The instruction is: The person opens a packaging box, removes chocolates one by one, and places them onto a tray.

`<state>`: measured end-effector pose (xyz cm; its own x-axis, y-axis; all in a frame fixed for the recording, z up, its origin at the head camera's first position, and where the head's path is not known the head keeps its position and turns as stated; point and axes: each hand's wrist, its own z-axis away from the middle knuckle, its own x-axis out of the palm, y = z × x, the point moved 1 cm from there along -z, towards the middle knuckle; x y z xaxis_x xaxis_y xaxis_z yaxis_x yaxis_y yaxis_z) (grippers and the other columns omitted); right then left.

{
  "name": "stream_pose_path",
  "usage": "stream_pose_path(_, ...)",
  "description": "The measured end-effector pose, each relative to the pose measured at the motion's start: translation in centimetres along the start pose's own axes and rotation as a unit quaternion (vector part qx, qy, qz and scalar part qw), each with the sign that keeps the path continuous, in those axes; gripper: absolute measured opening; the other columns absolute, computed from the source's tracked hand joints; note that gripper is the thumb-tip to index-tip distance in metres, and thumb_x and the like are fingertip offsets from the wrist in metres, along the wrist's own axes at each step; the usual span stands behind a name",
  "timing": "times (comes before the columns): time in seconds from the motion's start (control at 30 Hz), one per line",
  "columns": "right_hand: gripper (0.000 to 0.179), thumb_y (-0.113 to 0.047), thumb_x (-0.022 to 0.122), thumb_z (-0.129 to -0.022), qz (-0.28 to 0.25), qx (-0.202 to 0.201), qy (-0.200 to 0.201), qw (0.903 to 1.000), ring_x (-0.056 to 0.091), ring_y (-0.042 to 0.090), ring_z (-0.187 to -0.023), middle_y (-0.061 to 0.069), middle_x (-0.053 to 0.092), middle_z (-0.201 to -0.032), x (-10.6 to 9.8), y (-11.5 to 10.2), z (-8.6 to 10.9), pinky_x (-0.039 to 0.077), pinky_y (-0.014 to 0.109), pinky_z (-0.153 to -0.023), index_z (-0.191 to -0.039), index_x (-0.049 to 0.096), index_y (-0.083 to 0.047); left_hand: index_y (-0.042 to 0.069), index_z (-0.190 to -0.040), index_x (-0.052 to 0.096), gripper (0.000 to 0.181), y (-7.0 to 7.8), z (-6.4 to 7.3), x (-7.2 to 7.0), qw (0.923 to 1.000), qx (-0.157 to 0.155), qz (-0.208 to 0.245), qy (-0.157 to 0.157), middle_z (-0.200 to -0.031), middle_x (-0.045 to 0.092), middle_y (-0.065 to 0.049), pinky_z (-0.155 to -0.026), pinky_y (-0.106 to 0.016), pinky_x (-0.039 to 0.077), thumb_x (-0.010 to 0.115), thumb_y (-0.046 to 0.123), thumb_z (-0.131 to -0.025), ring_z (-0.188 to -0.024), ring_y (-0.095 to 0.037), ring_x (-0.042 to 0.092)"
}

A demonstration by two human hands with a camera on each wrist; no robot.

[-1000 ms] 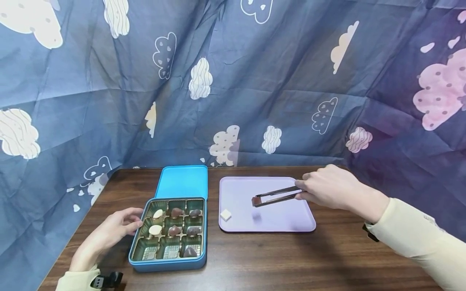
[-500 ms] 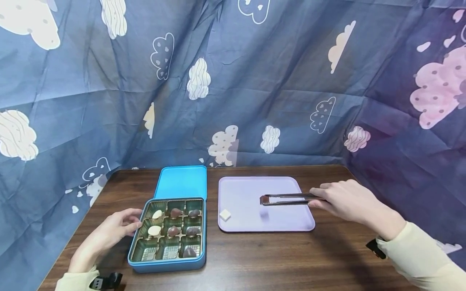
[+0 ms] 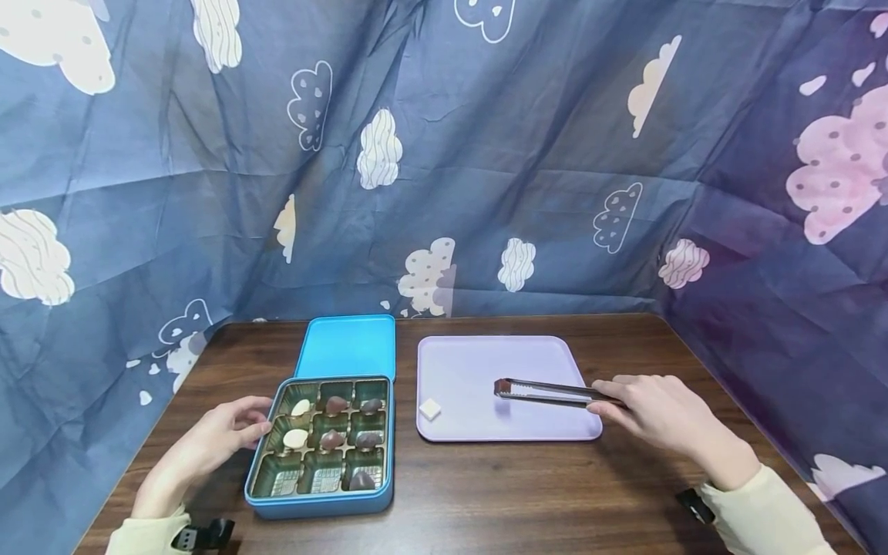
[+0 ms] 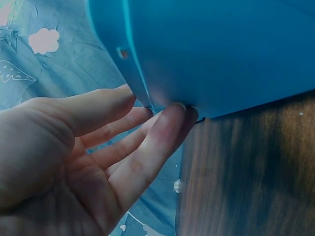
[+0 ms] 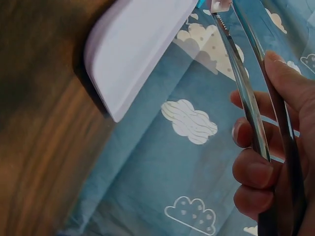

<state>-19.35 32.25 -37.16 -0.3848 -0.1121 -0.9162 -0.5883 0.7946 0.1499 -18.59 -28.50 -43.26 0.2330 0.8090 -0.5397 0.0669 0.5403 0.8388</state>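
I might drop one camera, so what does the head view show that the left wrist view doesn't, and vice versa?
Only the head view shows the sweets in the box, the white square on the tray, and the right hand holding tongs that grip a brown piece.
Only the left wrist view shows the left palm and a small mark on the box.
Both show the left hand, box, table and fabric.

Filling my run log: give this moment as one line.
left hand: touches box; right hand: grips tongs; tongs: hold brown piece above tray
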Motion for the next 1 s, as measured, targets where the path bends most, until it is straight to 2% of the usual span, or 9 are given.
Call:
stream_pose_path(0.23, 0.023, -0.042, 0.072, -0.087, -0.022, 0.009, -0.001, 0.9997, 0.055, 0.005, -0.055, -0.021, 0.052, -0.071, 2.0, -0.3, 0.7, 0.041, 0.030, -0.041, -0.097, 0.073, -0.021, -0.014, -0.130, 0.048, 0.043, -0.1, 0.1, 0.1, 0.9999, 0.007, 0.013, 0.001, -0.101, 0.062, -0.016, -0.073, -0.030, 0.057, 0.062, 0.004, -0.094, -0.088, -0.025, 0.065)
stream_pose_path(0.43, 0.028, -0.045, 0.071, -0.087, -0.030, 0.009, 0.005, 0.9995, 0.062, 0.009, -0.061, -0.018, 0.059, -0.075, 3.5, -0.7, 0.8, 0.044, 0.031, -0.043, -0.099, 0.074, -0.020, -0.014, -0.129, 0.049, 0.041, -0.1, 0.0, 0.1, 0.9997, 0.010, 0.020, 0.003, -0.099, 0.062, -0.015, -0.073, -0.031, 0.058, 0.061, 0.003, -0.094, -0.088, -0.025, 0.065)
stream_pose_path(0.7, 0.027, -0.043, 0.072, -0.087, -0.041, 0.006, 0.000, 0.9992, 0.064, 0.010, -0.063, -0.016, 0.063, -0.077, 4.3, -0.9, 1.0, 0.046, 0.031, -0.044, -0.098, 0.075, -0.018, -0.015, -0.129, 0.048, 0.042, -0.5, 0.0, 0.2, 0.9997, 0.014, 0.020, -0.007, -0.099, 0.063, -0.015, -0.072, -0.032, 0.059, 0.061, 0.004, -0.095, -0.088, -0.025, 0.066)
stream_pose_path(1.0, 0.031, -0.045, 0.071, -0.087, -0.041, 0.010, -0.002, 0.9991, 0.065, 0.012, -0.063, -0.014, 0.065, -0.080, 4.5, -1.0, 0.9, 0.047, 0.033, -0.045, -0.101, 0.076, -0.018, -0.015, -0.130, 0.047, 0.042, -0.4, -0.2, -0.2, 0.9999, 0.013, 0.010, -0.001, -0.101, 0.063, -0.016, -0.072, -0.033, 0.059, 0.061, 0.004, -0.095, -0.089, -0.025, 0.066)
